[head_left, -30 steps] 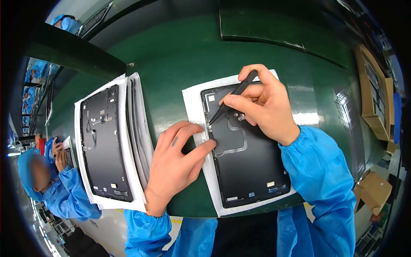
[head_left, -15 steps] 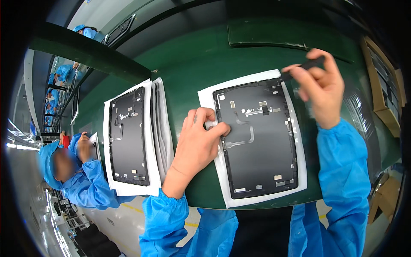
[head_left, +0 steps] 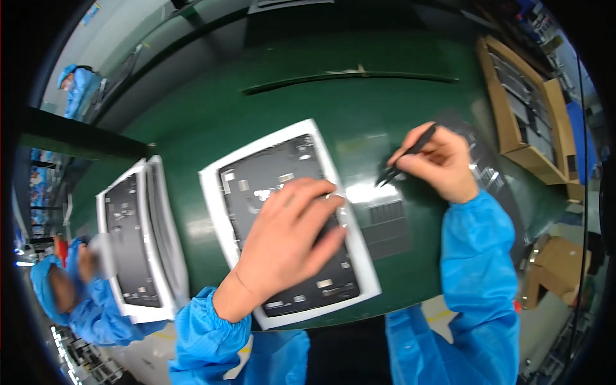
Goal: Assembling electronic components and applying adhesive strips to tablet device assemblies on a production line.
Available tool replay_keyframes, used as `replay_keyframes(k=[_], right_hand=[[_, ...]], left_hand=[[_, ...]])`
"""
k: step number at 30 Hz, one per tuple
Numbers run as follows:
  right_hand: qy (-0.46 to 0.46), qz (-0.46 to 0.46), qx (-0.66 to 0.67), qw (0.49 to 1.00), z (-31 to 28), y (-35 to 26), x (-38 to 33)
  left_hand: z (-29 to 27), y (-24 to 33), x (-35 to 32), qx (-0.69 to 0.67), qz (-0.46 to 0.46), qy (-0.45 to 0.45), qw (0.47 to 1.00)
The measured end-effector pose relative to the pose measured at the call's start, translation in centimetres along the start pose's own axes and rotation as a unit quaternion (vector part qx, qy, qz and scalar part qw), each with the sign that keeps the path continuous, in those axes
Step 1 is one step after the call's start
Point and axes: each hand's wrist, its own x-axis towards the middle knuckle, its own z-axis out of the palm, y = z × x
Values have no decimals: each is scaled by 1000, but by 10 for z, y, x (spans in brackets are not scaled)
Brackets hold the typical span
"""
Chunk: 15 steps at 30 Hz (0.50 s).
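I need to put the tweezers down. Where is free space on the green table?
Free: the green table above the white tray, and the strip between it and the right hand. Crowded: left, where the tray stack lies, and under the left hand.

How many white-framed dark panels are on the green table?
2 clearly: one panel under the left hand, another panel at the table's left edge topping a stack. More may lie hidden beneath it.
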Motion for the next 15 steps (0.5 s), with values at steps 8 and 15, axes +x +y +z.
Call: replay_keyframes(k=[8, 15], right_hand=[[-60, -30, -98, 993, 1, -5, -3], [-60, -6, -94, 994, -4, -2, -6]], left_hand=[[36, 0, 23, 83, -29, -31, 996], [45, 3, 21, 46, -44, -26, 998]])
